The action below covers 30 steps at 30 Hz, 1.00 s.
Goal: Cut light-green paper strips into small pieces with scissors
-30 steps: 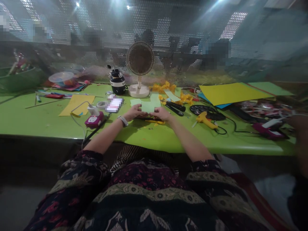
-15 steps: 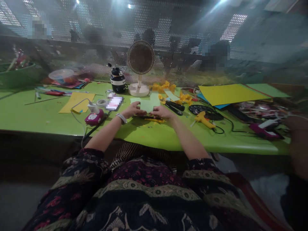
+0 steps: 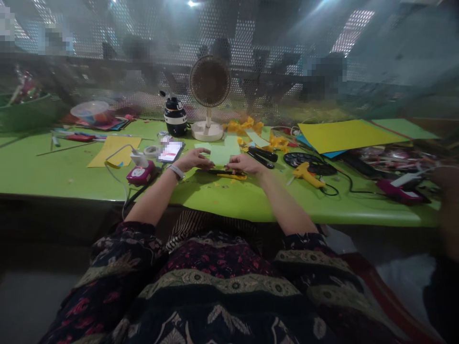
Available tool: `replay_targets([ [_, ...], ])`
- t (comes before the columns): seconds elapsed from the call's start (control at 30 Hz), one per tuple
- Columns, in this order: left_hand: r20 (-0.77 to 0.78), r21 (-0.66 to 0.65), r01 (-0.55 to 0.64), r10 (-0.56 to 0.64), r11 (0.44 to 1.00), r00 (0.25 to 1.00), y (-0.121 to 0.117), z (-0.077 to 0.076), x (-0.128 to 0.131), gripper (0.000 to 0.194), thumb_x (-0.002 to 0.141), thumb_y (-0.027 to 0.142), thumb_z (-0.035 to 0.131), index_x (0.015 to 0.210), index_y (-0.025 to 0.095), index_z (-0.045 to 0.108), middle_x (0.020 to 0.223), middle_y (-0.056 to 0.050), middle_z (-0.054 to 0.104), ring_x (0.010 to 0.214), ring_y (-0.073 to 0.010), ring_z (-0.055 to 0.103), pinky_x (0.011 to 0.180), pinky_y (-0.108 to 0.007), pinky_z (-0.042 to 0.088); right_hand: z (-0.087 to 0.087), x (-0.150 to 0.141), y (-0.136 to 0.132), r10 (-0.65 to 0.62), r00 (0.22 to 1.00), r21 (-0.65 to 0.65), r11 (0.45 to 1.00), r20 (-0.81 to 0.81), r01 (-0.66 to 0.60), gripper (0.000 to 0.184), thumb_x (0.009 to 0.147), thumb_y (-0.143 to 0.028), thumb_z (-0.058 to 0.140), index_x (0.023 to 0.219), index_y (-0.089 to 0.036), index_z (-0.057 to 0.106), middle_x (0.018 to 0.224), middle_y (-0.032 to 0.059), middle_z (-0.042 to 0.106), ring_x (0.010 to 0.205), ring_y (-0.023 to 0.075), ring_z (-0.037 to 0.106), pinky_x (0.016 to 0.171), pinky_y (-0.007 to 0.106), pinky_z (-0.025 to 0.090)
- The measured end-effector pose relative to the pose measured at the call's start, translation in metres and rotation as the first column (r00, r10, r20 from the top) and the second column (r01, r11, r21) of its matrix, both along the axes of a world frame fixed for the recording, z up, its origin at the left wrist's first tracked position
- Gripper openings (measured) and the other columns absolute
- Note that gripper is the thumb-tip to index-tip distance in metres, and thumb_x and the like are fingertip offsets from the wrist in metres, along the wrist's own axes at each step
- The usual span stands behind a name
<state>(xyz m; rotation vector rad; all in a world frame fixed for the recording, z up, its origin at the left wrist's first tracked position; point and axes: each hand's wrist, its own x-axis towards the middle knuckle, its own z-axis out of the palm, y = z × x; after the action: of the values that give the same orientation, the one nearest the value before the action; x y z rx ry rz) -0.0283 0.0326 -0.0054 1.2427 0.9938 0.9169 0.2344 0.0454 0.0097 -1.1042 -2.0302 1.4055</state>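
Note:
A small pale green sheet of paper lies between my two hands over the table. My left hand is closed on its left edge, a watch on the wrist. From the other side, my right hand pinches the paper's lower right edge. Just below the hands rest a yellow cutter and a dark, thin tool whose kind I cannot make out. More pale green paper pieces lie behind. A black stapler sits right of my right hand.
A white fan and a dark bottle stand at the back. A phone and a purple power adapter lie left. Right are a yellow glue gun, a black palette and yellow sheets. Another person's blurred arm shows far right.
My hands have shifted slightly, the fingers lowered along the paper, and the cutter below shows more fully. The view has moved a little.

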Motion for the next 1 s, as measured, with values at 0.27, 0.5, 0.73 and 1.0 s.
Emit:
replay_targets([
  [0.27, 0.089, 0.028, -0.039, 0.036, 0.999, 0.995, 0.002, -0.004, 0.011, 0.038, 0.075, 0.014, 0.086, 0.102, 0.013, 0.060, 0.094, -0.011, 0.077, 0.086, -0.0242, 0.078, 0.078, -0.035, 0.063, -0.002, -0.013, -0.002, -0.055, 0.998, 0.018, 0.998, 0.038, 0.054, 0.011, 0.082, -0.024, 0.076, 0.079, -0.015, 0.069, 0.082, 0.0049, 0.075, 0.057, 0.0098, 0.057, 0.055, 0.024, 0.039],
  [0.5, 0.088, 0.053, -0.124, 0.119, 0.991, 0.989, 0.009, -0.010, 0.006, 0.028, 0.074, 0.014, 0.087, 0.082, 0.012, 0.060, 0.083, -0.005, 0.075, 0.075, -0.0161, 0.077, 0.074, -0.026, 0.061, 0.001, 0.001, 0.003, -0.066, 0.996, 0.093, 0.994, 0.059, 0.061, 0.004, 0.089, -0.018, 0.066, 0.087, -0.014, 0.069, 0.092, 0.0075, 0.077, 0.065, 0.0111, 0.061, 0.065, 0.026, 0.050],
  [0.73, 0.179, -0.126, -0.188, 0.209, 0.974, 0.961, 0.011, -0.013, -0.002, 0.024, 0.077, 0.015, 0.085, 0.083, 0.011, 0.062, 0.080, -0.007, 0.073, 0.074, -0.0197, 0.078, 0.061, -0.023, 0.061, -0.003, -0.003, -0.004, -0.023, 0.891, 0.422, 0.886, 0.454, -0.193, 0.036, 0.073, -0.041, 0.086, 0.097, -0.019, 0.069, 0.112, 0.0114, 0.072, 0.100, 0.0259, 0.065, 0.083, 0.034, 0.050],
  [1.0, 0.189, -0.177, -0.260, 0.292, 0.949, 0.938, 0.011, -0.014, -0.003, 0.016, 0.081, 0.007, 0.079, 0.082, 0.011, 0.064, 0.079, -0.004, 0.072, 0.076, -0.0161, 0.076, 0.073, -0.025, 0.063, -0.009, -0.004, 0.001, 0.034, 0.842, 0.415, 0.859, 0.538, -0.300, 0.023, 0.080, -0.037, 0.078, 0.092, -0.018, 0.070, 0.101, 0.0104, 0.072, 0.093, 0.0246, 0.063, 0.078, 0.033, 0.045],
])
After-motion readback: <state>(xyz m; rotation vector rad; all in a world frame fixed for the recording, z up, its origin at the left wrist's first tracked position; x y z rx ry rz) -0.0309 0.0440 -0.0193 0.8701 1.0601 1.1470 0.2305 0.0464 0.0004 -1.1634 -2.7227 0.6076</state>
